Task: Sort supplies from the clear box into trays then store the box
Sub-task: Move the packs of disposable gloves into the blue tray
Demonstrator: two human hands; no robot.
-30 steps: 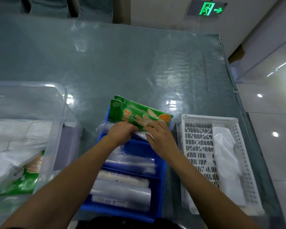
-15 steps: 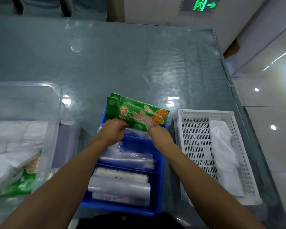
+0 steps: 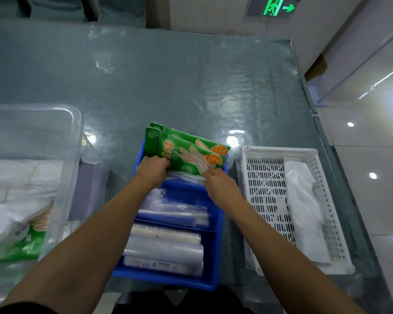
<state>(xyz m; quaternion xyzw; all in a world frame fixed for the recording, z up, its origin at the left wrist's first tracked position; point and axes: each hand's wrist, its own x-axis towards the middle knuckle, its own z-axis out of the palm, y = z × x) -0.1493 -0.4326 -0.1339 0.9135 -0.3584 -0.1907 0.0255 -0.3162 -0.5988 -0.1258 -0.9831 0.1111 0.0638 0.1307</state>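
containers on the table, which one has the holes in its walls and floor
The white tray on the right. The blue tray in the middle and the clear box on the left have solid walls.

Your desk, covered in shiny clear film, carries the clear box on your left, the blue tray in the middle, the white perforated tray on your right.
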